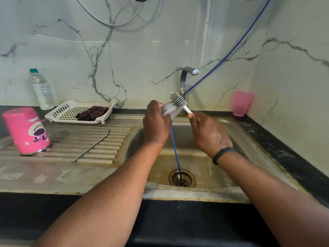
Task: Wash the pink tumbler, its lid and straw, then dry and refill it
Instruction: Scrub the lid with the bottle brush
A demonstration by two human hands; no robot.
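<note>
Left hand [156,124]: gripping clear lid [170,110] above basin, fingers curled round its rim, lid tilted on edge.
Right hand [210,133]: pinching white handle of brush [179,101], fingers closed round handle, wet with droplets; black band [223,154] sitting on wrist.
Brush: bristle head resting against upper edge of lid, just in front of tap [186,77].
Tumbler [26,131]: standing upside down on drainboard [92,145], far left, leaning slightly, well apart from hands.
Straw [91,146]: lying diagonally across drainboard ribs, between tumbler and sink [236,138].
Sink: showing brown staining round drain [182,178].
Blue tube [175,148]: running down from wall, passing behind hands, ending in drain.
Tray [78,106]: sitting at back of drainboard, holding dark checked cloth [92,113].
Bottle [41,90]: standing upright behind tray's left corner, green cap on.
Pink cup [242,103]: standing upside down on dark counter, in right back corner against wall.
Tap: no water seen running.
</note>
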